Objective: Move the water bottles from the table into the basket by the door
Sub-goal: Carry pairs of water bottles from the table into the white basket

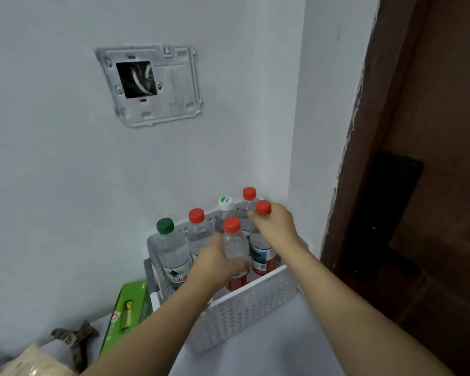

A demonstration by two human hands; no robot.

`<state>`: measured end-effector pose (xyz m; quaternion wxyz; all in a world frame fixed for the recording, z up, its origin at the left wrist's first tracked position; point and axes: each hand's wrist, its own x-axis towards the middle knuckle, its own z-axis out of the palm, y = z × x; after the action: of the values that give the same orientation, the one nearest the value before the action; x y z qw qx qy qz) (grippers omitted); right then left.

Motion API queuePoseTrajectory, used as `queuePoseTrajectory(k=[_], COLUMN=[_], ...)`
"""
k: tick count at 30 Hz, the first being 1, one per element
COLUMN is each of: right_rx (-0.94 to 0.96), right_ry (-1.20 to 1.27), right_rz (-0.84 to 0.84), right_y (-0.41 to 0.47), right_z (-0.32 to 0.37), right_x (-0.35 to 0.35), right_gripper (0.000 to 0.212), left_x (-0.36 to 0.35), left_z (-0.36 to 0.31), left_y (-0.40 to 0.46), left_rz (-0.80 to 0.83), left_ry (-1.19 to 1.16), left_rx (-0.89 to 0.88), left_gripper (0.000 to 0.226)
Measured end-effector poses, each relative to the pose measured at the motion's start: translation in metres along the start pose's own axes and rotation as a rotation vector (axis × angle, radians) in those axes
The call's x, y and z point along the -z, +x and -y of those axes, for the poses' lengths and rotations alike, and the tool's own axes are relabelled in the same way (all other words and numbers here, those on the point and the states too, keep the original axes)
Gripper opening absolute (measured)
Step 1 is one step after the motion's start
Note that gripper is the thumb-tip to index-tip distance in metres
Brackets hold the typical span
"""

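A white perforated basket (pixel 244 313) stands on a white surface against the wall, beside the brown door (pixel 432 158). Several water bottles stand upright in it: a green-capped one (pixel 171 251) at the left, a red-capped one (pixel 198 229) behind, a white-capped one (pixel 225 206) and another red-capped one (pixel 248 196) at the back. My left hand (pixel 217 261) grips the body of a red-capped bottle (pixel 234 240) inside the basket. My right hand (pixel 274 226) grips the neck of a red-capped bottle (pixel 261 253) at the right.
A green battery box (pixel 128 310) lies left of the basket. A dark clip-like object (pixel 76 343) and a pale bag (pixel 36 362) lie at the lower left. An open wall socket frame (pixel 149 85) is on the wall above. A black door handle (pixel 385 213) is at the right.
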<state>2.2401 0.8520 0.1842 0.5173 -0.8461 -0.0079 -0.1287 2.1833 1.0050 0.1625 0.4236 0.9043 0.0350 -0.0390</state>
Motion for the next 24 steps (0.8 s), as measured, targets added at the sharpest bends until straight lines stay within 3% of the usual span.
queuePoseTrajectory(k=[4, 6, 8, 14, 18, 24], right_rx=[0.136, 0.073, 0.071, 0.172, 0.207, 0.178], right_ry=[-0.432, -0.466, -0.387, -0.297, -0.294, -0.338], right_rz=[0.016, 0.064, 0.114, 0.058, 0.050, 0.039], right_y=[-0.001, 0.002, 0.003, -0.005, -0.003, 0.001], right_z=[0.001, 0.001, 0.000, -0.007, -0.014, -0.018], right_x=[0.005, 0.013, 0.020, 0.025, 0.023, 0.018], right_gripper=[0.039, 0.050, 0.046, 0.026, 0.028, 0.041], left_x=[0.001, 0.001, 0.001, -0.002, -0.011, -0.015], left_z=[0.004, 0.003, 0.000, -0.003, 0.006, 0.009], left_y=[0.000, 0.001, 0.002, 0.010, 0.017, 0.023], left_rz=[0.066, 0.083, 0.130, 0.157, 0.150, 0.127], left_ry=[0.063, 0.097, 0.110, 0.012, -0.011, 0.024], left_rx=[0.037, 0.045, 0.068, 0.055, 0.033, 0.055], left_gripper=[0.056, 0.040, 0.030, 0.035, 0.062, 0.066])
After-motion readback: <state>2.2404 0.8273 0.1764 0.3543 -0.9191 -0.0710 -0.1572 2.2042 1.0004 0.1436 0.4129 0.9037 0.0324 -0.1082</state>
